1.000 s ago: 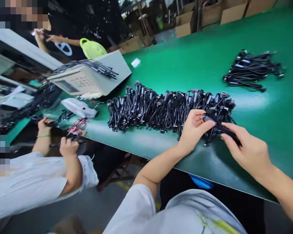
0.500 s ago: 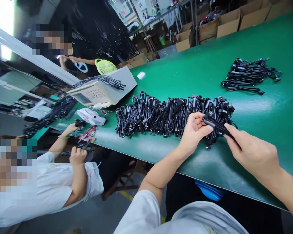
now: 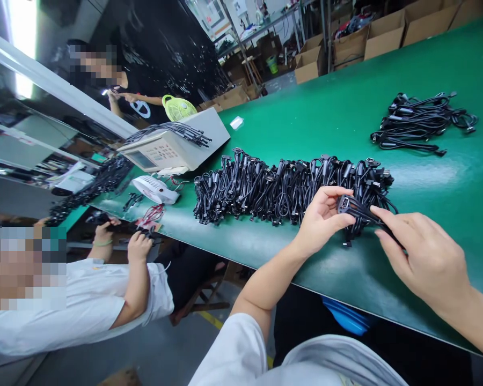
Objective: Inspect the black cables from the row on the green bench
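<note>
Between my two hands is a black cable (image 3: 360, 210) with a flat connector at its left end. My left hand (image 3: 324, 214) pinches that connector between thumb and fingers. Farther along, my right hand (image 3: 422, 246) grips the folded cable leads. Just behind my hands a long row of bundled black cables (image 3: 282, 187) lies on the green table (image 3: 314, 118). A smaller pile of black cables (image 3: 422, 120) rests at the back right.
To the left stand a beige instrument (image 3: 177, 147) with cables on top, a white fan (image 3: 155, 190) and a green fan (image 3: 179, 107). A seated co-worker (image 3: 84, 292) handles cables; another person is behind. Cardboard boxes (image 3: 386, 37) line the far edge.
The connector in my left hand has turned, so its socket face now shows. The co-worker's hands have moved down and closer together. The view has shifted slightly.
</note>
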Available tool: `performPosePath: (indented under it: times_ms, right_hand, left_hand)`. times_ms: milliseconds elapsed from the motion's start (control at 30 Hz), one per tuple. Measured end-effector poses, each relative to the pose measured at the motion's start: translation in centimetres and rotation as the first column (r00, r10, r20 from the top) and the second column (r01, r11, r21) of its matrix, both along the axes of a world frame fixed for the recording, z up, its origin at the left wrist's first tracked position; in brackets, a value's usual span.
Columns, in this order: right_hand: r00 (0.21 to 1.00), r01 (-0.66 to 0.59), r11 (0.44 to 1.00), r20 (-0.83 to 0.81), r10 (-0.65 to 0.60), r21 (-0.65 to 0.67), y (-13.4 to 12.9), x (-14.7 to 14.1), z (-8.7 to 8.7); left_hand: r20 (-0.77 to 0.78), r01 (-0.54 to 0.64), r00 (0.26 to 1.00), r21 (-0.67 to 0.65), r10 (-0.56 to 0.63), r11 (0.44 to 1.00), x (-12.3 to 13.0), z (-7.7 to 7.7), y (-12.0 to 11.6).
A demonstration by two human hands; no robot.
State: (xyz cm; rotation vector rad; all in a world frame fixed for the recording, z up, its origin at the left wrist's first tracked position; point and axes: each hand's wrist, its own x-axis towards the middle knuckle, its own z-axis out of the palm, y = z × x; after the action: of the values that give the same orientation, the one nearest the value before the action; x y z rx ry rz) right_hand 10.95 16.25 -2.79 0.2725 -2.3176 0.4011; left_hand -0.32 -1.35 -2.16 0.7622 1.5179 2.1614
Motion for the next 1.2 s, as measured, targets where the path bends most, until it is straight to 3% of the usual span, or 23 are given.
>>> performPosePath:
  times_ms: [200,267,333,400,467,500,567,600,667,800,933,1067,1200]
  right_hand:
    - [1.000,0.008,0.999,-0.009,-0.008,-0.050,-0.1,0.3,-0.4]
    - [0.996,-0.023,0.984,0.075,0.037,-0.178,0.0,0.4,-0.5]
    - [0.947,-0.044,0.900,0.268,0.175,-0.433,0.2,0.3,-0.3]
    - [0.774,0.022,0.688,0.447,0.447,-0.726,0.6,0.1,0.2]
    - [0.627,0.155,0.399,0.402,0.667,-0.904,1.0,-0.3,0.9]
    - [0.636,0.194,0.249,0.315,0.704,-0.949,1.3,-0.4,1.3]
    - [0.776,0.152,-0.009,0.114,0.621,-0.988,1.8,-0.9,1.9]
    - [0.839,0.093,-0.098,0.025,0.543,-0.991,2.0,-1.1,2.2]
    - [0.900,-0.009,-0.203,-0.096,0.424,-0.979,2.4,-1.4,2.4]
    - [0.886,-0.008,-0.275,-0.134,0.443,-0.961,1.7,-1.3,2.2]
    - [0.852,0.059,-0.231,-0.072,0.519,-0.971,0.1,-0.7,2.0]
    - [0.835,0.190,-0.167,0.069,0.546,-0.968,-0.1,-0.6,2.2]
    - [0.821,0.242,-0.181,0.102,0.562,-0.953,0.2,-0.6,2.6]
  left_hand:
    - [-0.018,0.027,0.999,-0.017,-0.028,0.999,-0.4,0.0,0.0]
    - [-0.016,0.022,1.000,-0.004,-0.022,1.000,-0.4,0.1,0.1]
    - [-0.020,0.031,0.999,-0.008,-0.031,0.999,-0.2,0.3,0.1]
    - [-0.024,0.074,0.997,-0.031,-0.075,0.997,0.1,0.5,0.3]
    - [-0.014,0.113,0.993,-0.044,-0.114,0.993,0.6,0.5,0.6]
    - [-0.003,0.110,0.994,-0.048,-0.111,0.993,1.0,0.4,0.7]
    - [0.005,0.087,0.996,-0.081,-0.087,0.993,1.7,0.1,1.1]
    - [-0.003,0.090,0.996,-0.116,-0.091,0.989,2.1,-0.2,1.2]
    - [-0.035,0.142,0.988,-0.198,-0.151,0.970,3.0,-0.6,1.4]
    - [-0.053,0.245,0.960,-0.314,-0.274,0.917,4.8,-1.2,1.6]
    - [0.030,0.271,0.959,-0.382,-0.282,0.883,5.4,-1.4,1.7]
    - [0.300,0.540,0.831,-0.229,-0.469,0.810,4.5,-1.2,1.7]
    - [0.408,0.602,0.758,-0.136,-0.509,0.787,3.9,-1.4,1.7]
